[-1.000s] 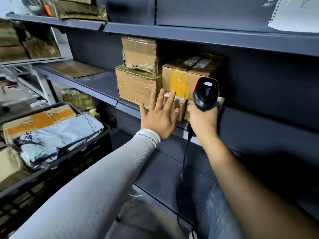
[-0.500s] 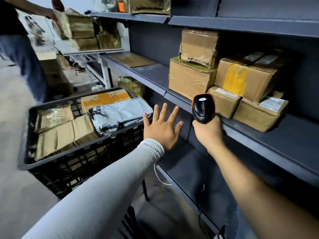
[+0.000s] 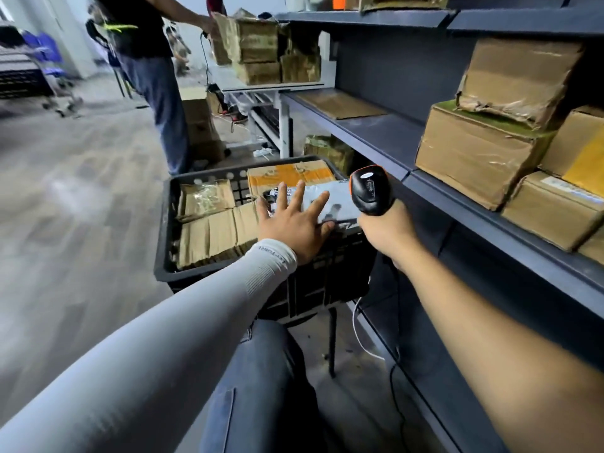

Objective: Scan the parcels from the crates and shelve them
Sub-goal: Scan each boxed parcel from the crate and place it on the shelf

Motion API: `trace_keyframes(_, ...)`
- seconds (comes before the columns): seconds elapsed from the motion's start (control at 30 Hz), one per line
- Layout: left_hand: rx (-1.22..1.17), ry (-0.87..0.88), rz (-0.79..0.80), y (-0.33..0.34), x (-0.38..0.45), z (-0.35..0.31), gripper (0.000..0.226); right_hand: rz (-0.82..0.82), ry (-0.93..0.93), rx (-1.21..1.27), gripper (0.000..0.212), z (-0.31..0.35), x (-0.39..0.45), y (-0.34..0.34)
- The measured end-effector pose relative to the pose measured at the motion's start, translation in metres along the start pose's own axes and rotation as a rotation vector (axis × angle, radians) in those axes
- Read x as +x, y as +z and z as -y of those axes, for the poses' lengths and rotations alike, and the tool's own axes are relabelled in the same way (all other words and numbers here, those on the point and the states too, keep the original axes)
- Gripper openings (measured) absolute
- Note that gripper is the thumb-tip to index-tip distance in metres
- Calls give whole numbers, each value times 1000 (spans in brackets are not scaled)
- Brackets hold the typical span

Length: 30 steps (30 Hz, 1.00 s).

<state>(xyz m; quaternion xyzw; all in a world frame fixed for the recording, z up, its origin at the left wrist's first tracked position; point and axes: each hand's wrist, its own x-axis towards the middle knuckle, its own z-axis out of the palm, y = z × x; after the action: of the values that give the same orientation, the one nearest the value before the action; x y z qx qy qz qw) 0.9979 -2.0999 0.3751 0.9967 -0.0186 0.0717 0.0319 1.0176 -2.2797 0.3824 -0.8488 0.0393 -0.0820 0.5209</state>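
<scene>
**Reaching into the crate for the next parcel**

Left hand [image 3: 294, 223] spread wide, fingers straight, holding nothing; it hovers over the near right corner of the black crate [image 3: 162, 223], above a white plastic mailer bag [image 3: 340, 199]; whether the fingertips touch the bag I cannot tell. Right hand [image 3: 389, 232] wrapped round the handle of a black and orange scanner [image 3: 369, 189], head up, cord trailing down toward the floor.

Crate sits just beside the shelf unit, near the lower shelf edge; inside it, the white bag lies across an orange-taped box [image 3: 289, 173]; flat cardboard packets [image 3: 209, 237] fill the left side.

Handling, as a guess: the bag looks soft, thin and light; slick film, likely to sag or slide if pinched at one corner; better taken with the palm flat under or over its middle, thumb across an edge, label turned up for the scanner. The boxes below look stiff and would take a grip on two opposite sides.

On the middle shelf [image 3: 385, 138] to the right, several brown boxes [image 3: 474, 155] already stacked, some with crumpled tape; a flat packet further along. Another person [image 3: 153, 70] stands beyond the crate at a white counter [image 3: 261, 86] piled with parcels.
</scene>
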Motion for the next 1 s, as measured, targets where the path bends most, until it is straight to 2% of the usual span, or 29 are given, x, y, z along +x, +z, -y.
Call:
trace_keyframes(0.17, 23, -12, 126, -6, 18, 23, 77, 38, 45, -46, 16, 5, 20, 15)
trace_keyframes(0.3, -80, -11, 181, 5, 28, 24, 80, 59, 63, -70, 13, 1, 27, 20)
trace_keyframes(0.53, -106, 44, 129, 18, 37, 23, 59, 54, 113, -26, 13, 2, 29, 26)
trace_keyframes(0.77, -113, 46, 101, 15, 32, 18, 60, 52, 122, 98, 17, 4, 22, 17)
trace_keyframes(1.0, -98, 84, -34, 1, 25, 13, 54, 23, 77, 177, 18, 16, 12, 1)
